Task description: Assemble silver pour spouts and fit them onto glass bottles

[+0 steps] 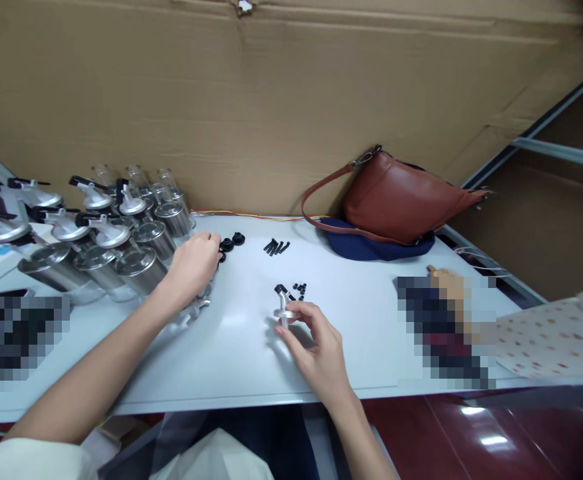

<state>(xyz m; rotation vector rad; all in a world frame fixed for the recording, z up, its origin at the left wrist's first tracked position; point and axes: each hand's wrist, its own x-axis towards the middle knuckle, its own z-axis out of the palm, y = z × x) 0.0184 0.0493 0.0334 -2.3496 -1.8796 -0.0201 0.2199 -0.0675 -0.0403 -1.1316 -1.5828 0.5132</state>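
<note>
My right hand point(316, 347) rests on the white table point(361, 320) and pinches a small silver spout cap with a black lever point(283, 308). Beside it lie several tiny black parts point(299, 289). My left hand point(194, 263) reaches left with fingers curled over a black round part point(220, 250), next to two black round caps point(232, 241). Under its wrist lies another silver spout piece point(196, 308). Whether the left fingers grip the part is unclear.
Several glass dispenser bottles with metal lids and spouts point(96, 233) crowd the table's left. A small pile of black sticks point(275, 247) lies mid-table. A brown leather bag point(401, 197) sits on a blue cloth point(371, 245) at the back. Cardboard point(271, 100) walls the rear.
</note>
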